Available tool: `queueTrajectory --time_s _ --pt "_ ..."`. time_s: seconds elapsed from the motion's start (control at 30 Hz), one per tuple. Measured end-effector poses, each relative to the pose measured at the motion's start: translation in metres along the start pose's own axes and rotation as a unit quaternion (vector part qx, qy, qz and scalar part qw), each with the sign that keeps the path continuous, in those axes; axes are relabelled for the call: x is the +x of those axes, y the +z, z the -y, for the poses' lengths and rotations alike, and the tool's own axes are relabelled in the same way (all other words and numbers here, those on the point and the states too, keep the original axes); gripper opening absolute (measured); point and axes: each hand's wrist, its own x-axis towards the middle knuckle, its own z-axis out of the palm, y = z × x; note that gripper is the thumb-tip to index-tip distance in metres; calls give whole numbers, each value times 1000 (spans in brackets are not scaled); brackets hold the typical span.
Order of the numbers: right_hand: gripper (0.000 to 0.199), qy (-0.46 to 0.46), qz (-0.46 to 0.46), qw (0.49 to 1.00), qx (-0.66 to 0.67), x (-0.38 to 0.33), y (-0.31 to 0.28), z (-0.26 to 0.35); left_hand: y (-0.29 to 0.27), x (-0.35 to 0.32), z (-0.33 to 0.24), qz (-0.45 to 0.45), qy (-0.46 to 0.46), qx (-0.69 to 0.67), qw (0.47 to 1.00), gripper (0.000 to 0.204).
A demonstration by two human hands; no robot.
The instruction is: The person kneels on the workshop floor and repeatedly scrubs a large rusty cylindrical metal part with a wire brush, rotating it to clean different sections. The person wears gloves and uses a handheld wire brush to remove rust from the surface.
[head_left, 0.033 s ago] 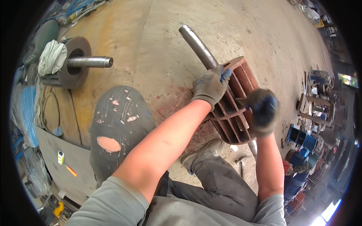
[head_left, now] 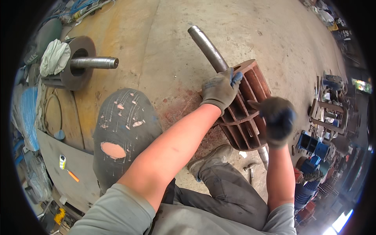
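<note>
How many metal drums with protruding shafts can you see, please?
2: one ribbed brown drum at the left hand; one darker drum at upper left, partly covered by white cloth. Others may be hidden.

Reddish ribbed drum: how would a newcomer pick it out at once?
On the grey floor, beyond the person's shoe, the reddish ribbed drum lies under the gloved left hand. A steel shaft juts from its far end. Its reddish ribs set it apart from the darker drum at left, which has white cloth bunched against it.
</note>
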Motion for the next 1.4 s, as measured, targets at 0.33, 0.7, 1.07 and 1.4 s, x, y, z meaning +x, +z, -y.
queueTrajectory --time_s 0.33,0.7,1.07,1.4 --pt "39 -60 166 948 -264 -30 -9 -28 5 -4 13 -70 59 -29 995 46" --pt "50 -190 290 913 -215 -59 7 27 11 -6 13 -90 66 -31 993 45" --pt "53 9 13 996 83 -25 -33 3 13 -7 15 -111 81 -53 989 47" --pt "51 14 128 982 -141 -15 -19 -21 4 -6 13 -96 67 -36 992 51"
